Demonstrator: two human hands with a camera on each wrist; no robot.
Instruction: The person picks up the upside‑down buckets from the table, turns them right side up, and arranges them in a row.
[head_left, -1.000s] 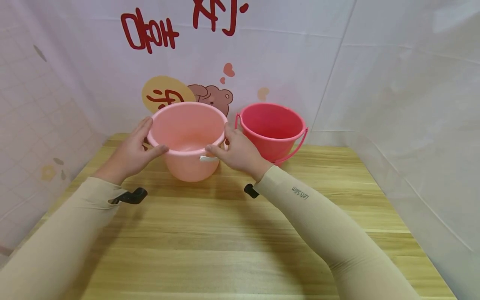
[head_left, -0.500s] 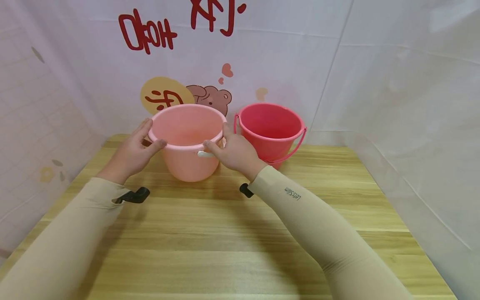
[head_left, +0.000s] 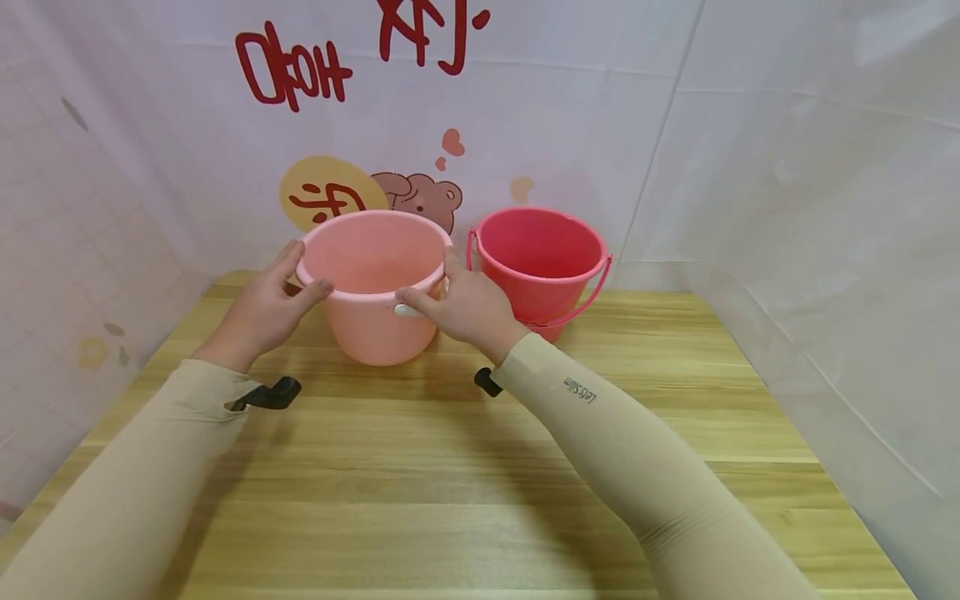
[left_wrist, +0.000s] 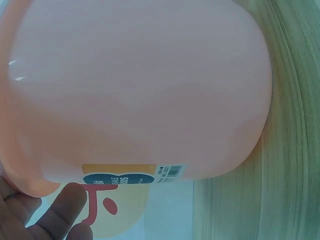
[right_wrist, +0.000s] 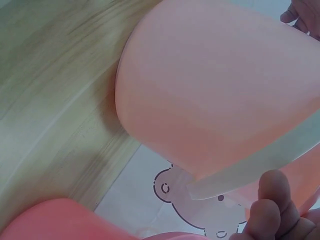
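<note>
A light pink bucket (head_left: 378, 333) stands upright on the wooden table, held by its rim from both sides. My left hand (head_left: 262, 312) grips the left of the rim, thumb in front and fingers along the outer side. On the right, my right hand (head_left: 480, 304) holds the rim, its thumb over the front edge beside a white handle (head_left: 407, 310). The right wrist view shows more of this white handle (right_wrist: 260, 162) running along the wall, close to the fingers. A yellow and dark label (left_wrist: 120, 175) is stuck on the bucket's outer side in the left wrist view.
A deeper pink bucket (head_left: 555, 296) stands just right of the light one, its matching handle (head_left: 596, 292) hanging down in front. Behind both is a white printed backdrop (head_left: 585, 117) with a bear. White sheets also border the table (head_left: 450, 500) left and right.
The light pink bucket has tipped back from a slight lean toward me; its front rim is higher. My right thumb has slid a little left along the rim. The deeper pink bucket has stayed put.
</note>
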